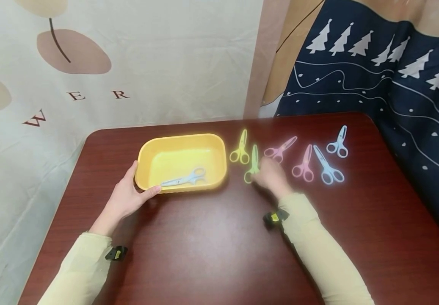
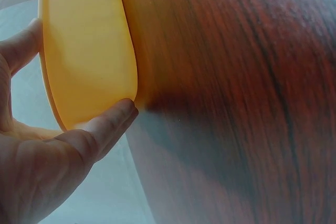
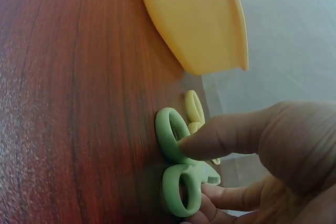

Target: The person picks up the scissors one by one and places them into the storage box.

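A yellow plastic basin [image 1: 181, 139] stands on the table with one pair of light-blue scissors [image 1: 183, 179] lying inside it. My left hand [image 1: 125, 197] holds the basin's near left corner, thumb over the rim; in the left wrist view its fingers [image 2: 113, 121] lie against the basin's outer wall [image 2: 92, 45]. To the right of the basin, my right hand [image 1: 274, 176] pinches green scissors [image 1: 255, 159] by the handles. The right wrist view shows the thumb [image 3: 220, 135] against a green handle loop [image 3: 167, 135], other fingers on the far side. Yellow scissors [image 1: 240, 150] lie just left of them.
Right of my right hand lie pink scissors [image 1: 281, 149], a second pink pair [image 1: 304, 166], blue scissors [image 1: 327, 167] and another blue pair [image 1: 338, 144]. A pale printed cloth [image 1: 181, 63] hangs behind the dark wooden table [image 1: 211, 245], and a navy tree-patterned cloth [image 1: 356, 76] at right.
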{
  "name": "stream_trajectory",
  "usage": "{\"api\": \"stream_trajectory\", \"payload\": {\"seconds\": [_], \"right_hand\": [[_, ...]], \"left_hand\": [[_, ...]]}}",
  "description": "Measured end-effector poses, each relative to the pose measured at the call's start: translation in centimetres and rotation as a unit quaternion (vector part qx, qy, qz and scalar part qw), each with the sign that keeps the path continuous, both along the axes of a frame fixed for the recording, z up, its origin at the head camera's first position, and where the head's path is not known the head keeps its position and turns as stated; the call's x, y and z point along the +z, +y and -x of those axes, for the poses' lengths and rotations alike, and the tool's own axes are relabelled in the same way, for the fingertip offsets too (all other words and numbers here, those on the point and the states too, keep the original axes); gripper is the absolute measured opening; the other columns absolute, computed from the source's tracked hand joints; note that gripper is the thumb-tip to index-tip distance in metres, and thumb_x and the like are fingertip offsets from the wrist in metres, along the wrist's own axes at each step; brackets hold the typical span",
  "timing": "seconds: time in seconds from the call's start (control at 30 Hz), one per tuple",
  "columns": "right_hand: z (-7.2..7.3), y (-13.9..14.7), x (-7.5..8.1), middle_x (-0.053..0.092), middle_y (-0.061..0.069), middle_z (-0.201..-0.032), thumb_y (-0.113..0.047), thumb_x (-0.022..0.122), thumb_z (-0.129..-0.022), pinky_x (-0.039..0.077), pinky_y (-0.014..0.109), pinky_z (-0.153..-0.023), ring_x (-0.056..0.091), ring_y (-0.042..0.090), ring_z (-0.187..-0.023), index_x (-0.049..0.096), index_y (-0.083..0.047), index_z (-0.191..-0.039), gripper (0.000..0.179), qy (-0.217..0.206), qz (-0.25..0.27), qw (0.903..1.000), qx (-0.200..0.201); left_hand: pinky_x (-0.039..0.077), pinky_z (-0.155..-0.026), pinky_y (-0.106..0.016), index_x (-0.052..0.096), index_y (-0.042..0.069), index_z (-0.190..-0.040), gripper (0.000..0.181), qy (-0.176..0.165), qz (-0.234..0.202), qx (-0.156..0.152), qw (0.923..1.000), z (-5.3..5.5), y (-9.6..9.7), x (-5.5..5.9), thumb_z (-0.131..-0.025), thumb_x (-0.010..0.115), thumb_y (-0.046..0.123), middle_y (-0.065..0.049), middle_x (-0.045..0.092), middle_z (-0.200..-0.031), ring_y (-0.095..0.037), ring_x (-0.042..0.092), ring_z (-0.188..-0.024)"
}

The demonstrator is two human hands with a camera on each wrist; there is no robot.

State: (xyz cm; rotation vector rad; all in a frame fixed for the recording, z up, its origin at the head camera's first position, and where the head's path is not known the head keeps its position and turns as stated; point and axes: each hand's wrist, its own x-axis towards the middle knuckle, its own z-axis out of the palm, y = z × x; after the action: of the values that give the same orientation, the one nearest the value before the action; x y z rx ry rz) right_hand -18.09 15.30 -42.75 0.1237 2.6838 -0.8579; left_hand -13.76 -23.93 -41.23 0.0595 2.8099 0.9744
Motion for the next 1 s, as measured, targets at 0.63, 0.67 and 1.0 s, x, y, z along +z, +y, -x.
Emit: {"api": "stream_trajectory", "payload": {"seconds": [0.63, 0.67, 1.0], "right_hand": [[0.11, 0.18, -0.62, 0.051, 0.003, -0.065, -0.021, 0.081, -0.081, 0.05, 0.035, -0.062, 0.051, 0.021, -0.059, 0.059, -0.008, -0.072, 0.027, 0.004, 0.001, 0.9999, -0.009], [0.1, 0.2, -0.63, 0.048, 0.001, -0.063, -0.02, 0.082, -0.08, 0.048, 0.035, -0.061, 0.048, 0.02, -0.058, 0.058, -0.008, -0.07, 0.028, 0.003, 0.003, 0.9999, -0.01], [-0.09, 0.7, -0.79, 0.052, 0.005, -0.074, -0.014, 0.074, -0.083, 0.049, 0.037, -0.065, 0.05, 0.022, -0.066, 0.056, -0.007, -0.083, 0.019, 0.026, 0.037, 0.9986, -0.026]], "left_hand": [[0.032, -0.115, -0.067, 0.002, -0.005, -0.163, 0.117, -0.007, -0.006, 0.004, 0.9999, -0.07, -0.01, 0.01, -0.09, 0.08, 0.042, -0.033, 0.021, -0.165, -0.051, 0.032, -0.147], [0.032, -0.114, -0.067, 0.002, -0.005, -0.163, 0.117, -0.007, -0.006, 0.004, 1.0, -0.07, -0.02, 0.01, -0.09, 0.08, 0.042, -0.034, 0.021, -0.165, -0.051, 0.032, -0.147], [0.032, -0.114, -0.067, 0.003, -0.005, -0.163, 0.117, -0.005, -0.009, 0.004, 0.9999, -0.08, 0.04, 0.14, -0.09, 0.08, 0.042, -0.034, 0.022, -0.164, -0.051, 0.033, -0.146]]}}
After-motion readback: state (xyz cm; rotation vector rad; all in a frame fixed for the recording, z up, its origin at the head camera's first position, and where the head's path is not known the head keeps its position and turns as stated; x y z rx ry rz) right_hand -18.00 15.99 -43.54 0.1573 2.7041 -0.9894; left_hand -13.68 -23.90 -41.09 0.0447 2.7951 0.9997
